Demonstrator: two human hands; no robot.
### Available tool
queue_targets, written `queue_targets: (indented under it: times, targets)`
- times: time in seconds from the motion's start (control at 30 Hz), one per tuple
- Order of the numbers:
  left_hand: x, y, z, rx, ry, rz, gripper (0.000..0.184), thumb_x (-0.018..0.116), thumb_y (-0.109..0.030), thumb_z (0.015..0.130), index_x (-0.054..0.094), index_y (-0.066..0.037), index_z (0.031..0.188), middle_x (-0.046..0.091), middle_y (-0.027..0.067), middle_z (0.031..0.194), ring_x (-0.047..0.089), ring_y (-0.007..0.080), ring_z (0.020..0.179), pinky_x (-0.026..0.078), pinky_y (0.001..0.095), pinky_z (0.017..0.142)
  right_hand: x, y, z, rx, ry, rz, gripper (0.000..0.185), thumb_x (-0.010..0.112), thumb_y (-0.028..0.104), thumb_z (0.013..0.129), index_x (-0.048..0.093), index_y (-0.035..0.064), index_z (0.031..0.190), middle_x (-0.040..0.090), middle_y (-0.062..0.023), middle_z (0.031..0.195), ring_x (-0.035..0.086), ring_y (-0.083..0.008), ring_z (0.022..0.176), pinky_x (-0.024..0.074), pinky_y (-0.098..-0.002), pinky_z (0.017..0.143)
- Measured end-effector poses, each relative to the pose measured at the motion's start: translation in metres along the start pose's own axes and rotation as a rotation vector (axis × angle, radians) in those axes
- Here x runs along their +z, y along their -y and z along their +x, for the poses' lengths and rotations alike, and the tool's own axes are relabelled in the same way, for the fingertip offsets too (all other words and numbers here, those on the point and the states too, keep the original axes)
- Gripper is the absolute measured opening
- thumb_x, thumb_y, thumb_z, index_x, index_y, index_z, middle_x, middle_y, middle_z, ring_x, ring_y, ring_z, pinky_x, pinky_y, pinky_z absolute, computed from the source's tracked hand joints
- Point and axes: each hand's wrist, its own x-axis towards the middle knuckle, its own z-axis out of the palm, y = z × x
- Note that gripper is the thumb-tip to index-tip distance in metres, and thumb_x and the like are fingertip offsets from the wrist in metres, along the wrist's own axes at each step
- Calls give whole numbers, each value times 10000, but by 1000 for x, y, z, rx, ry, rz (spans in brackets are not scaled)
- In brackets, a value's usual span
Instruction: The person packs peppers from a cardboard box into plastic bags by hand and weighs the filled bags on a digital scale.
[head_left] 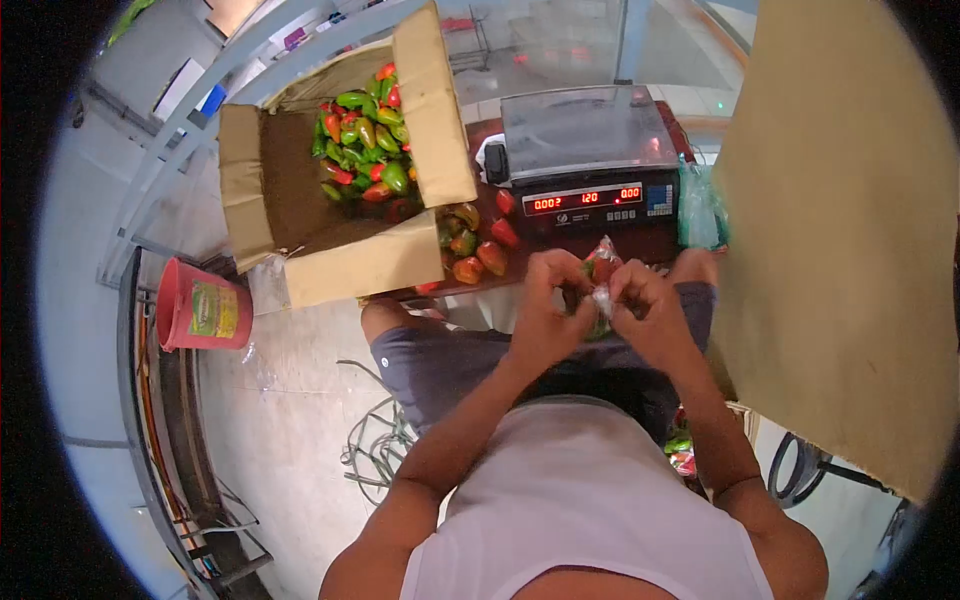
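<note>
Both hands meet over my lap at a small clear plastic bag (603,268) with red and green peppers showing through it. My left hand (553,308) has its fingers closed on the bag's gathered plastic. From the other side my right hand (648,308) pinches the same plastic, close to the left fingertips. Just beyond the hands is a digital scale (590,150) with red lit figures and a bare weighing plate. Several loose peppers (490,257) lie on the dark red table beside the scale.
An open cardboard box (365,268) of red and green peppers (365,140) stands at the left. Green plastic bags (700,208) hang right of the scale. A large cardboard sheet (850,250) rises at my right. A pink bucket (180,310) and loose strapping (378,445) are at lower left.
</note>
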Motion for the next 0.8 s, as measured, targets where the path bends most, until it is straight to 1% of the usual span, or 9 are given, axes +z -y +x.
queue_targets:
  times: [0.1, 0.2, 0.3, 0.4, 0.43, 0.53, 0.6, 0.67, 0.8]
  targets:
    - [7, 25, 3, -12, -140, -6, 487, 731, -73, 805, 482, -43, 1222, 568, 101, 1150, 587, 170, 987, 483, 336, 878, -14, 5, -2, -140, 156, -146, 160, 575, -42, 808, 514, 66, 909, 539, 10, 887, 521, -81, 801, 404, -219, 683]
    - [18, 31, 6, -581, 71, -973, 633, 722, -101, 857, 391, -44, 1394, 500, 121, 1330, 540, 194, 1160, 470, 350, 964, -33, -6, -2, -313, 177, -102, 248, 657, 52, 833, 568, 51, 1064, 607, -30, 968, 571, -114, 816, 462, -243, 724]
    - [58, 31, 8, -582, 293, -503, 694, 678, -159, 921, 290, -70, 1489, 494, 102, 1349, 546, 211, 1169, 480, 340, 961, -63, -37, -33, 8, -274, 40, 529, 740, 197, 822, 505, 70, 1278, 603, -91, 1138, 606, -175, 965, 492, -301, 856]
    - [89, 28, 0, -273, 709, -465, 687, 619, -170, 961, 237, -121, 1531, 407, 136, 1478, 477, 270, 1293, 443, 375, 1027, -101, -56, -74, 328, -448, 591, 803, 792, 354, 793, 394, 88, 1438, 565, -142, 1291, 610, -249, 1111, 490, -374, 985]
    - [90, 9, 11, -460, 745, -600, 570, 623, -167, 948, 394, -107, 1467, 493, 153, 1423, 530, 266, 1247, 458, 363, 1000, -113, -62, -101, 384, -411, 729, 793, 788, 363, 788, 403, 93, 1426, 575, -147, 1280, 612, -279, 1118, 498, -412, 982]
    - [110, 65, 66, 87, 890, -30, 375, 631, -149, 918, 598, -65, 1282, 637, 177, 1219, 618, 257, 1124, 485, 369, 940, -152, -106, -203, 613, -309, 951, 710, 767, 289, 805, 432, 101, 1402, 598, -167, 1250, 615, -340, 1120, 515, -492, 952]
    - [135, 51, 118, -198, 717, 167, 210, 636, -144, 873, 702, -32, 1038, 692, 192, 984, 675, 309, 970, 511, 419, 866, -166, -141, -284, 931, -449, 921, 638, 746, 208, 817, 468, 94, 1380, 610, -154, 1234, 616, -336, 1108, 521, -507, 926]
    - [186, 129, 148, 191, 504, 153, 194, 640, -163, 847, 702, -18, 961, 686, 198, 911, 684, 347, 899, 526, 464, 797, -173, -170, -326, 1313, -447, 503, 603, 744, 155, 815, 498, 84, 1361, 613, -110, 1244, 615, -308, 1107, 515, -486, 930]
    - [258, 181, 182, 201, 673, 549, 167, 609, -88, 820, 692, 7, 928, 666, 244, 997, 667, 418, 861, 549, 468, 750, -165, -198, -345, 1494, -212, -248, 760, 854, 124, 680, 480, 81, 1341, 632, -75, 1161, 611, -280, 1054, 513, -431, 892]
